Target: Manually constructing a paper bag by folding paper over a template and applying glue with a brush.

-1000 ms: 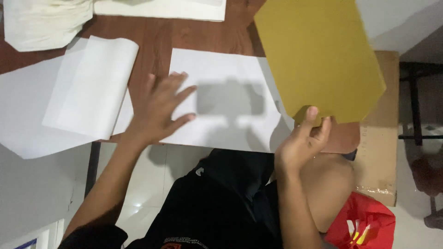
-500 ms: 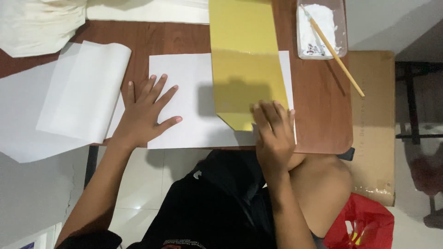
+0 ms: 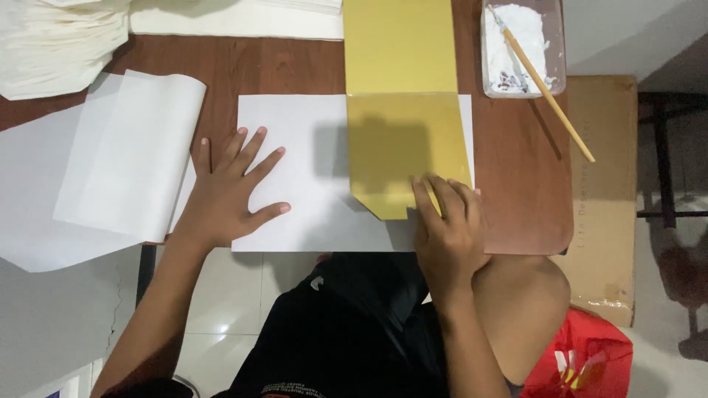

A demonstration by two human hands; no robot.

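Both hands flat, grasping nothing: left hand (image 3: pixel 225 193) on white sheet (image 3: pixel 310 177), right hand (image 3: pixel 446 225) on gold card (image 3: pixel 402 125) (folded).

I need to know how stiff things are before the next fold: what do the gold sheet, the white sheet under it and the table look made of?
The gold sheet looks like thin coated paper, faintly glossy, with one crisp crease. The white sheet looks like plain matte paper lying flat. The table looks like wood or wood-grain laminate, reddish-brown with a smooth sheen; which, I cannot tell.
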